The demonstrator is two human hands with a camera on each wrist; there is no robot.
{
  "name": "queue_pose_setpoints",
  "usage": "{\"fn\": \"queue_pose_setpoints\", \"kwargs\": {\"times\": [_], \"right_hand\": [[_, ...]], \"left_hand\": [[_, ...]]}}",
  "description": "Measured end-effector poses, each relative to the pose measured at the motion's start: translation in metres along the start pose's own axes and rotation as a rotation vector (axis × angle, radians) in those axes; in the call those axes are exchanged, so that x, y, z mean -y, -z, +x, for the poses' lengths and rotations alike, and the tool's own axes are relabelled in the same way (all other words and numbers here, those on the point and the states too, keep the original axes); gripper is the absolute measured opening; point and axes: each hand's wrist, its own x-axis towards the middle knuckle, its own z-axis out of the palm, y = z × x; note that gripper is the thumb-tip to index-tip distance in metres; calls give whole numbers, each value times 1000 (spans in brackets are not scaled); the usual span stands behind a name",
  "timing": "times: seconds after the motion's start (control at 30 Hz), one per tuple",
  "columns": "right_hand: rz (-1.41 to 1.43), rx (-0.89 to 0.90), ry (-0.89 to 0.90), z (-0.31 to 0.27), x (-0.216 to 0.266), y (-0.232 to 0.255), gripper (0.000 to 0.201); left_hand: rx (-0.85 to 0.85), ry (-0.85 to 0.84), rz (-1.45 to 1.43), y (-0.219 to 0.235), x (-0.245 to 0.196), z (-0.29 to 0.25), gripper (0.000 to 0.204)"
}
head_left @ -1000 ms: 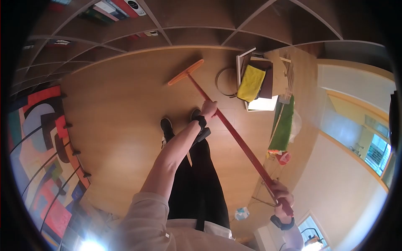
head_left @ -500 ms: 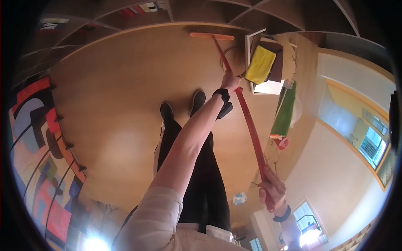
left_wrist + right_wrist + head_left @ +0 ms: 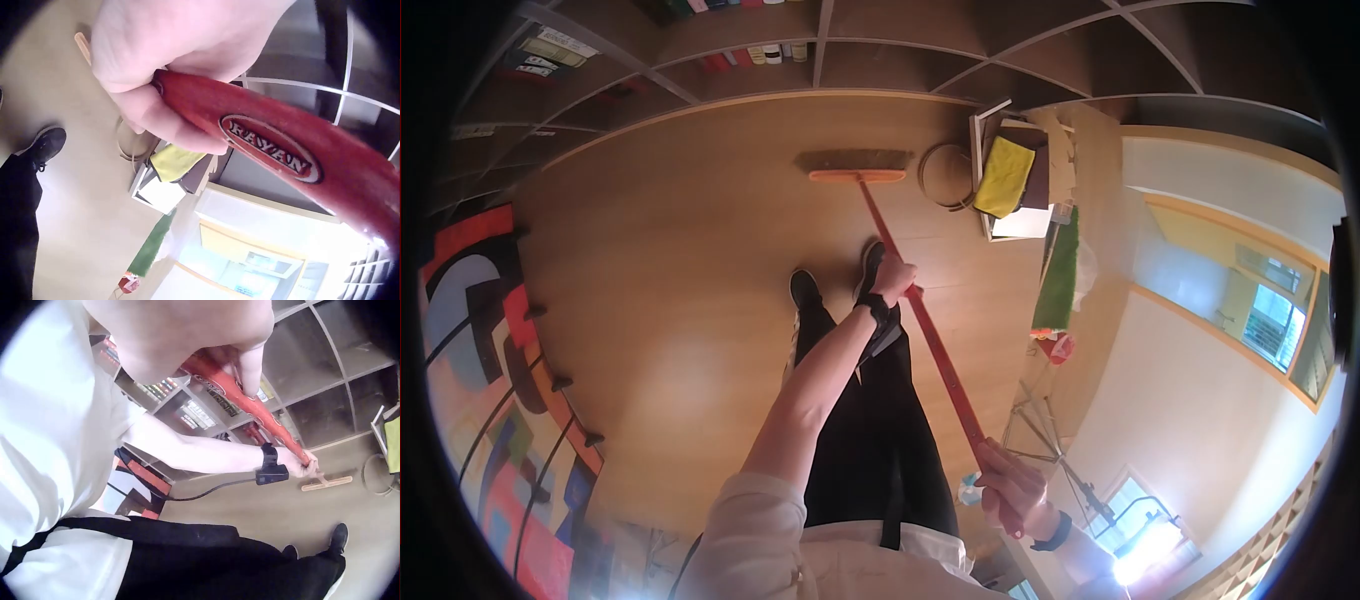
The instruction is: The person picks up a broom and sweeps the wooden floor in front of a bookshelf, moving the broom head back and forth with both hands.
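Observation:
A push broom slants across the head view, its long red handle (image 3: pixel 945 365) running down to an orange head (image 3: pixel 858 176) with dark bristles (image 3: pixel 855 160) on the far side, over the wooden floor. My left hand (image 3: pixel 892 277) grips the handle partway along, above my shoes. In the left wrist view, the fingers of the left hand (image 3: pixel 169 69) wrap the red handle (image 3: pixel 275 147), which bears an oval RAYAN label. My right hand (image 3: pixel 1012 485) holds the handle near its upper end, close to my waist. Seen from the right wrist, its fingers curl round the patterned red handle (image 3: pixel 244 400).
Dark cube shelving (image 3: pixel 900 60) with books lines the far wall. Right of the broom head are a hoop (image 3: pixel 948 178), a box of boards with a yellow cloth (image 3: pixel 1005 178), and a green roll (image 3: pixel 1056 275). A colourful panel (image 3: pixel 490 330) stands left; a metal stand (image 3: pixel 1040 430) is at right.
The broom head swung away toward the shelves, then came back nearer my feet, its bristles now showing. Both hands kept their grip; the left reached out and drew back.

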Motion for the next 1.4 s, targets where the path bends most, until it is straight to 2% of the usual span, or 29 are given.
{"fn": "queue_pose_setpoints", "kwargs": {"times": [0.03,0.07,0.2,0.27,0.3,0.33,0.37,0.43,0.47,0.5,0.57,0.63,0.7,0.77,0.87,0.9,0.93,1.03,1.1,1.13,1.17,1.23,1.3,1.37,1.4], "right_hand": [[-10,-4,-2,0,8,-1,4],[6,13,-15,2,17,-1,5],[72,2,-27,-1,31,-2,3],[37,-34,7,-4,27,3,8],[10,-77,38,-6,24,4,13],[33,-124,26,-6,22,1,21],[36,-117,19,-4,22,-1,21],[-44,-155,-17,6,18,-3,19],[-55,-195,-41,5,11,-12,20],[-58,-194,-47,7,2,-21,20],[-61,-244,-73,17,-20,-34,20],[-84,-247,-56,25,-45,-49,21],[-77,-243,-62,25,-60,-66,22],[-59,-264,-122,21,-63,-73,25],[-29,-293,-135,19,-63,-69,27],[-10,-279,-126,18,-61,-64,27],[-27,-277,-116,17,-59,-59,25],[-26,-228,-115,12,-46,-46,24],[-9,-213,-94,5,-37,-43,23],[8,-186,-76,0,-31,-43,21],[10,-200,-71,-5,-25,-43,21],[21,-173,-46,-15,-15,-42,17],[46,-143,-76,-24,1,-39,12],[132,-118,-51,-38,3,-37,11],[112,-120,-72,-41,14,-37,9]], "left_hand": [[-13,69,-124,6,-28,-30,28],[-23,98,-127,10,-41,-45,33],[55,162,-158,15,-27,-26,40],[96,-74,-15,5,1,6,27],[-4,-201,220,0,6,20,20],[11,-231,151,-2,-14,13,22],[25,-257,80,-6,-34,5,23],[18,-205,110,-20,-30,35,26],[36,-57,-85,-14,-92,-16,27],[42,-53,-86,-19,-90,-7,27],[24,-105,36,-33,-84,32,34],[-3,-476,284,-41,-61,76,38],[60,-338,272,-51,-40,107,39],[-35,-221,238,-52,-30,109,38],[-7,-125,286,-43,-23,113,50],[-25,-68,301,-42,-22,115,56],[-7,-4,192,-36,-46,85,57],[-25,4,253,-29,-32,76,55],[59,-23,362,-20,-6,81,50],[5,21,355,-15,-16,60,41],[-106,17,340,-16,5,63,30],[-132,-2,404,-8,17,42,26],[-10,-69,541,9,22,18,29],[66,-92,444,18,29,-7,29],[-1,-32,356,18,41,-15,16]]}}
